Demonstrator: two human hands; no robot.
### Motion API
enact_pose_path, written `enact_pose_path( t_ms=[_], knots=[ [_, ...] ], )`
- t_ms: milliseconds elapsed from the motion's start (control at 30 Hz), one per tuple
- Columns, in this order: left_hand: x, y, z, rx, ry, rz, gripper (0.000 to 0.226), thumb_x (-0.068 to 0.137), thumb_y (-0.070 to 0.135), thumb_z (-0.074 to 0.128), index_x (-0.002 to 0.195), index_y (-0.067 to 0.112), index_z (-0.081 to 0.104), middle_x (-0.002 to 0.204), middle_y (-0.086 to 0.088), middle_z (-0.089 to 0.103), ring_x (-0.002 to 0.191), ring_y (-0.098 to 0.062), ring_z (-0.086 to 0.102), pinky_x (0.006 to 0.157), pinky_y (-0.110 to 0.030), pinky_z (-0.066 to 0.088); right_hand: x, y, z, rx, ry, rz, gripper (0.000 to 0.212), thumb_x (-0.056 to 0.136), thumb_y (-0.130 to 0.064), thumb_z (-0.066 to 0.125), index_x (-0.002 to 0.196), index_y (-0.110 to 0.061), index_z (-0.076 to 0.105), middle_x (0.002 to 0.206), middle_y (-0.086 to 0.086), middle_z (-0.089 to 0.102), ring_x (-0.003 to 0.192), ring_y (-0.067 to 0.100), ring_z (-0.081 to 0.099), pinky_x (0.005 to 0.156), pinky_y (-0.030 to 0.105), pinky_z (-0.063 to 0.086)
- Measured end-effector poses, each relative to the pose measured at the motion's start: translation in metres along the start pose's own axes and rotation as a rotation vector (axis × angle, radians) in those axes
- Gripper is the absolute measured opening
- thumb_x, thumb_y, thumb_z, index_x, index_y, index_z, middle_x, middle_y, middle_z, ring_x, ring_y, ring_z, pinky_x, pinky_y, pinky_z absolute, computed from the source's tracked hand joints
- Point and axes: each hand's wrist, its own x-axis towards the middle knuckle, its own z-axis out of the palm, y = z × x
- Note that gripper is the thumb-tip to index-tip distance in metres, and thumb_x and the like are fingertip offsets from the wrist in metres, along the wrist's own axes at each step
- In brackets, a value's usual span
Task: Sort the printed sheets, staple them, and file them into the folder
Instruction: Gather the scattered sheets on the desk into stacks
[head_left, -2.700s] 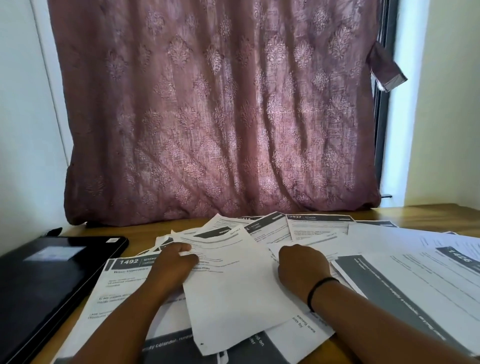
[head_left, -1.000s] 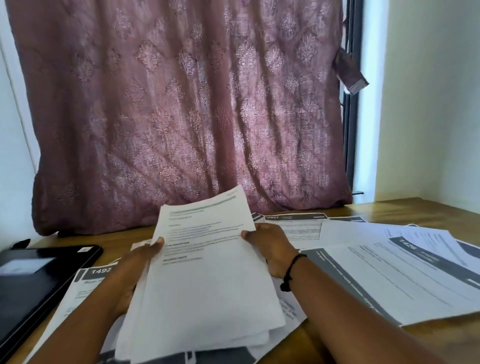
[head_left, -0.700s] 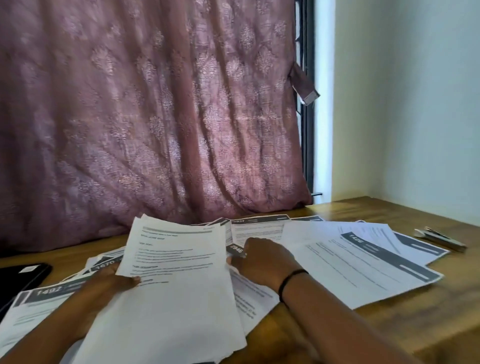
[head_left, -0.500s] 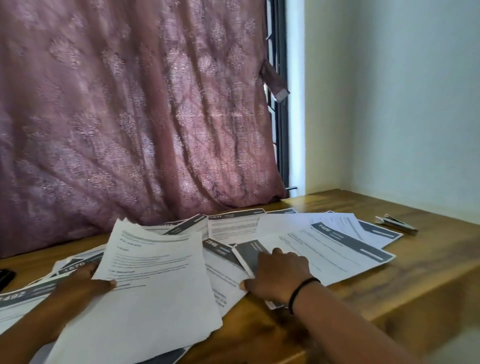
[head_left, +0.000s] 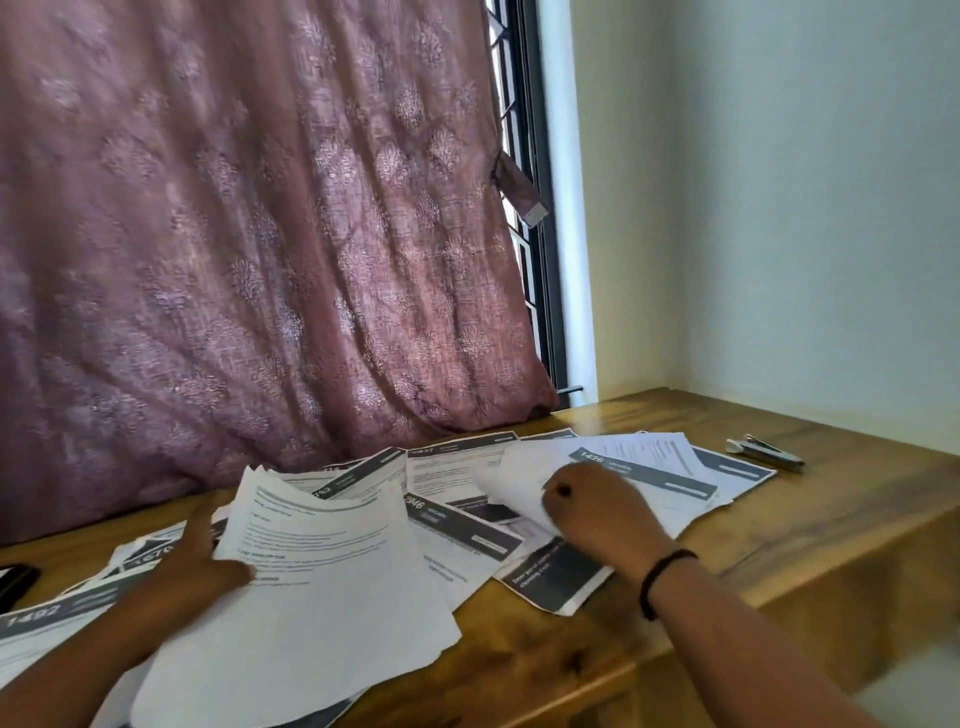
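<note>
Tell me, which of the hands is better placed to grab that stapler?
Probably the right hand: it lies nearer the stapler at the table's far right, while the left hand holds a stack of sheets.

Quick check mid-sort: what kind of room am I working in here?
Probably a home room, not an office: a wooden table stands in a plain pale-walled corner, and a mauve patterned fabric curtain covers a dark-framed window behind it.
</note>
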Motion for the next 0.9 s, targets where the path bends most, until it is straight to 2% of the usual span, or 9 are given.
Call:
enact_pose_path(
  t_ms=[100,200,267,400,600,667,767,833,900],
  knots=[
    [-0.002,0.002,-0.007,0.417,-0.026,0.056,0.085,0.081,0.014,0.073,0.149,0.015,0.023,0.148,-0.010,0.036,0.131,-0.027,0.037,0.106,-0.035,0.030,0.003,0.001,-0.018,0.059,0.210,-0.019,0.025,0.099,-0.031,0.041,0.105,-0.022,0.063,0.105,0.000,0.068,0.079,0.013,0.053,0.070,0.024,0.042],
    [-0.004,0.013,-0.006,0.706,0.160,0.216,0.070,0.085,0.045,0.063,0.145,0.019,0.035,0.150,-0.011,0.033,0.138,-0.032,0.029,0.109,-0.043,0.029,-0.010,-0.018,-0.009,0.188,0.132,-0.196,0.019,0.099,-0.031,0.042,0.107,-0.025,0.058,0.112,-0.003,0.067,0.089,0.014,0.062,0.072,0.023,0.049],
    [-0.015,0.031,-0.001,0.446,0.134,0.196,0.069,0.079,0.066,0.056,0.129,0.019,0.054,0.131,-0.009,0.055,0.119,-0.030,0.050,0.097,-0.042,0.040,-0.023,-0.035,0.008,0.213,0.027,-0.354,0.022,0.098,-0.034,0.040,0.110,-0.026,0.057,0.115,-0.003,0.066,0.096,0.017,0.064,0.076,0.028,0.052],
    [-0.028,0.046,-0.004,-0.413,-0.167,-0.319,0.087,0.065,0.086,0.042,0.115,0.017,0.060,0.106,-0.017,0.069,0.090,-0.037,0.068,0.072,-0.038,0.053,-0.051,-0.074,0.036,0.137,-0.118,-0.662,0.026,0.100,-0.034,0.038,0.119,-0.031,0.056,0.127,-0.006,0.059,0.109,0.020,0.058,0.090,0.029,0.047],
    [-0.045,0.022,-0.028,-0.543,-0.197,-0.281,0.032,0.099,0.031,0.039,0.095,0.009,0.062,0.066,-0.013,0.073,0.050,-0.025,0.069,0.040,-0.032,0.054,-0.062,-0.123,0.066,0.000,-0.240,-1.109,0.031,0.092,-0.020,0.048,0.118,-0.025,0.063,0.125,-0.003,0.063,0.114,0.022,0.058,0.093,0.038,0.050],
    [-0.049,0.011,-0.044,-0.543,-0.136,-0.284,0.031,0.100,0.026,0.041,0.104,0.004,0.063,0.072,-0.013,0.074,0.059,-0.026,0.071,0.047,-0.033,0.057,-0.065,-0.136,0.073,-0.014,-0.189,-1.208,0.029,0.087,-0.018,0.052,0.111,-0.023,0.068,0.115,-0.001,0.068,0.106,0.024,0.062,0.084,0.038,0.055],
    [-0.051,-0.006,-0.074,-0.609,-0.050,-0.330,0.055,0.089,0.056,0.047,0.117,0.013,0.066,0.107,-0.016,0.072,0.102,-0.037,0.066,0.085,-0.048,0.054,-0.068,-0.159,0.081,-0.083,-0.234,-1.291,0.031,0.082,-0.016,0.061,0.112,-0.024,0.067,0.114,0.000,0.067,0.110,0.026,0.060,0.090,0.039,0.049],
    [-0.058,-0.015,-0.094,-0.640,-0.025,-0.352,0.062,0.083,0.065,0.048,0.115,0.015,0.067,0.113,-0.016,0.069,0.107,-0.039,0.064,0.091,-0.052,0.050,-0.073,-0.173,0.086,-0.164,-0.164,-1.368,0.034,0.073,-0.020,0.072,0.106,-0.030,0.069,0.109,-0.006,0.070,0.107,0.022,0.063,0.091,0.036,0.047],
    [-0.064,-0.023,-0.105,-0.620,-0.062,-0.392,0.051,0.086,0.047,0.057,0.115,0.006,0.064,0.108,-0.022,0.070,0.094,-0.040,0.069,0.085,-0.051,0.053,-0.078,-0.182,0.091,-0.235,-0.064,-1.408,0.031,0.070,-0.025,0.074,0.098,-0.036,0.070,0.100,-0.014,0.071,0.100,0.016,0.066,0.087,0.031,0.049]
  ],
)
